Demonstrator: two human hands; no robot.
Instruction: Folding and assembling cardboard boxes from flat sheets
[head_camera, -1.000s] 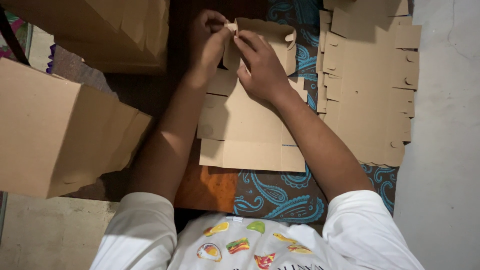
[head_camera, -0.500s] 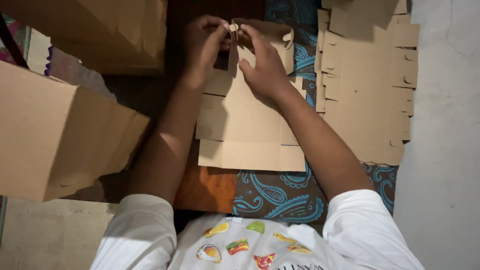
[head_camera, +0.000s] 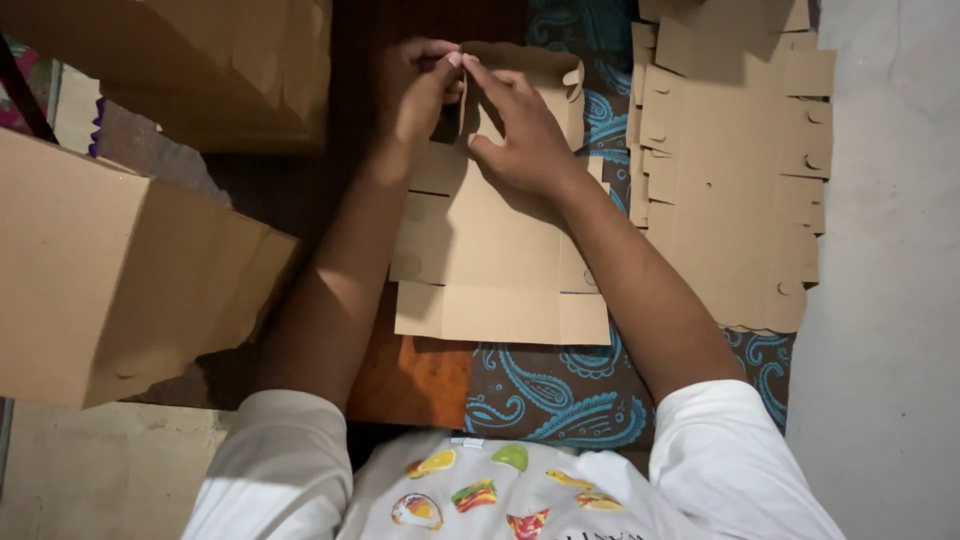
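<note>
- The flat cardboard box blank (head_camera: 490, 250) lies on the paisley cloth (head_camera: 560, 400), near the middle of it and running from the far edge back toward the person; a small flap at its far end stands up between the two hands.
- The left hand (head_camera: 415, 90) has thumb and fingertips pressed together on that raised flap; the right hand (head_camera: 525, 135) pinches the same flap from the other side with its forefinger, while its other fingers lie spread on the panel below.
- The blank looks like thin corrugated board: light, stiff across its panels, and ready to bend only along the scored lines. It should not slip much on the cloth, but tabs and slotted corners would crease or tear if forced.
- The best hold seems to be right at the fold, close to the score, with the flat panel pinned down by the other fingers.
- To the right, along the cloth's right edge, lies a stack of unfolded blanks (head_camera: 735, 170), just beside the one being worked.
- To the left stand a made-up cardboard box (head_camera: 120, 280) and a second large box (head_camera: 200, 70) at the far left corner.
- The fold itself is hidden behind the fingers, so I cannot tell whether a tab is going into a slot. The stack's top is cut off by the frame, and the dim light blurs the dark surface under the left forearm.
</note>
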